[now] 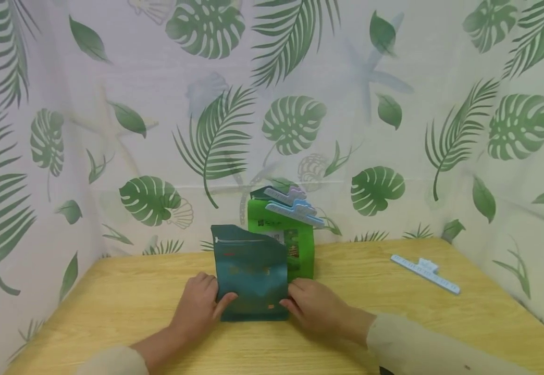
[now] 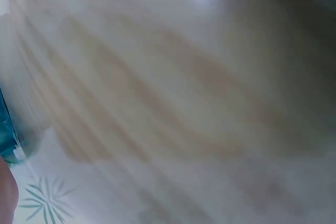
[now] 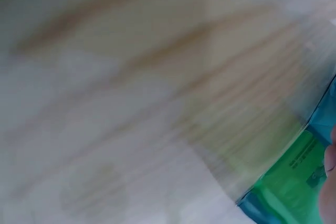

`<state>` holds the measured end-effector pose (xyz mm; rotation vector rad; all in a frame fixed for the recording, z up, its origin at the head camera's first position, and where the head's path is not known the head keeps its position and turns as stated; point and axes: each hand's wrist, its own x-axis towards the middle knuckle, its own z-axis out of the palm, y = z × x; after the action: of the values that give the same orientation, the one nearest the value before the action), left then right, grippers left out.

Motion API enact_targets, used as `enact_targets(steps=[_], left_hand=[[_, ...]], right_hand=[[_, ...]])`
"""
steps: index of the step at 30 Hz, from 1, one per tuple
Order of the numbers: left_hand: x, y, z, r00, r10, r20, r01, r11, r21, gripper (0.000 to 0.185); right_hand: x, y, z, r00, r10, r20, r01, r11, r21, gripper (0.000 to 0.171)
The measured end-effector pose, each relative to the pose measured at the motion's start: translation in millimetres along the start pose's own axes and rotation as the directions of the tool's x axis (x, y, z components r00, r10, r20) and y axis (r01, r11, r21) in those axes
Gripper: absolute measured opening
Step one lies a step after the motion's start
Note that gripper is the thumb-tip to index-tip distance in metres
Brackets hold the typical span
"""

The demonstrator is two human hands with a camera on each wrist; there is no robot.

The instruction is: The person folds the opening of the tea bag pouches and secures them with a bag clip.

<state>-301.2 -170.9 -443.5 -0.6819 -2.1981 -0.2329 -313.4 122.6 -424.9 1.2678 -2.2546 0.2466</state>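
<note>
Teal pouch [image 1: 251, 273] held by both hands' grip, green clipped bag [image 1: 295, 242] behind.

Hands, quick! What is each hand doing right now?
Left hand: grips the left edge of the dark teal pouch, thumb on its front.
Right hand: grips the pouch's lower right edge.
</note>
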Motion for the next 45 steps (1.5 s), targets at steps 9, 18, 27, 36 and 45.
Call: enact_targets(steps=[9, 18, 27, 36, 45], left_hand=[[10.7, 21.1, 13.1, 1.0, 0.023, 0.004, -0.023, 0.999, -0.023, 0.061], [22.7, 40.3, 23.4, 0.999, 0.046, -0.002, -0.046, 0.997, -0.064, 0.051], [34.9, 58.1, 29.9, 0.995, 0.014, 0.104, -0.004, 0.996, -0.093, 0.038], [56.7, 61.0, 6.4, 0.968, -0.137, 0.209, 0.152, 0.987, -0.059, 0.042], [128.6, 56.1, -40.7, 0.997, -0.073, 0.024, 0.074, 0.996, -0.049, 0.037]], right_hand=[[-22.3, 16.2, -6.1, 0.998, -0.014, -0.059, 0.012, 0.999, -0.035, 0.027], [-40.9, 31.9, -12.0, 0.985, -0.052, -0.165, 0.043, 0.997, -0.061, 0.032], [-58.4, 47.1, -16.3, 0.981, -0.032, -0.192, 0.016, 0.996, -0.085, 0.035], [-53.1, 51.1, -34.9, 0.966, 0.187, -0.179, -0.174, 0.981, 0.083, 0.014], [-7.9, 72.4, -75.1, 0.91, 0.248, -0.331, -0.226, 0.969, 0.103, 0.02]])
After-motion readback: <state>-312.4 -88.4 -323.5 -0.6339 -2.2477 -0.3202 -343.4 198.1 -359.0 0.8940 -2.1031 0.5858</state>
